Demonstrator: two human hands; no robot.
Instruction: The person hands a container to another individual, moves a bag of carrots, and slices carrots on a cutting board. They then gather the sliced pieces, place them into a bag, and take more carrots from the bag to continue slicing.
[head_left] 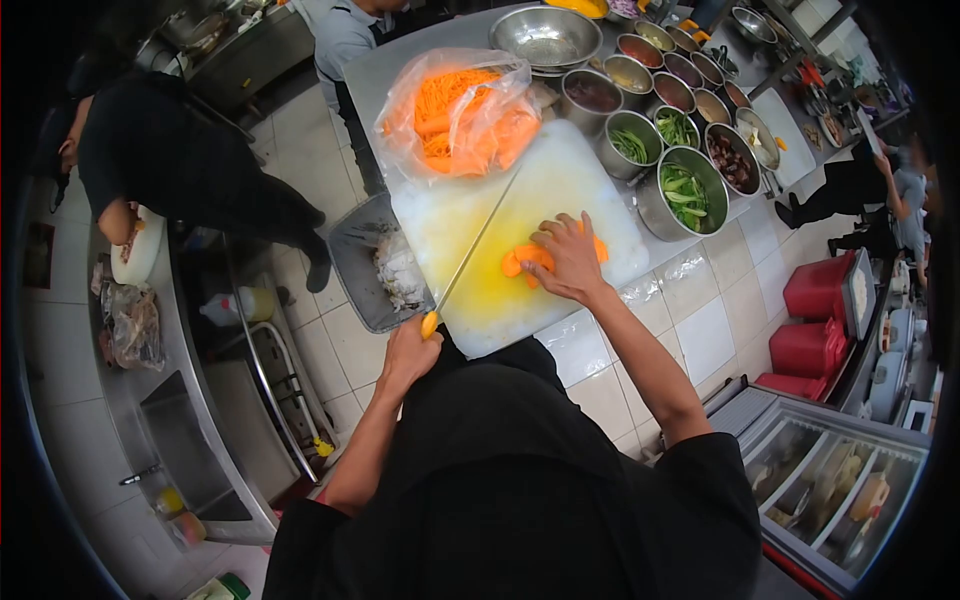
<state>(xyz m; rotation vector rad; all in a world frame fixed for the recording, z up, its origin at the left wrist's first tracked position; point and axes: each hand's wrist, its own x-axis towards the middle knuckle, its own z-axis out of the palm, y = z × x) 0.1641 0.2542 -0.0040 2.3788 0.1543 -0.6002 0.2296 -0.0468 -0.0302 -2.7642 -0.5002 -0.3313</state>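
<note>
My left hand [408, 352] is closed round the yellow handle of a long knife [479, 238]. Its blade slants up across the white cutting board [430, 225], tip pointing away from me. On the board, my right hand [570, 262] rests with curled fingers over orange carrot slices [513, 264], gripping them from above. More orange pieces show past its fingers on the right. A yellow stain spreads over the board between the two hands. Beyond it sits a clear plastic bag [400, 140] of shredded and larger carrot pieces.
Several metal pots, one with green vegetables [685, 195], line the right back of the table. A steel bowl [545, 38] stands behind the bag. A grey bin [345, 265] is below the board's left edge. One co-worker [190, 150] stands left; others are further back and right.
</note>
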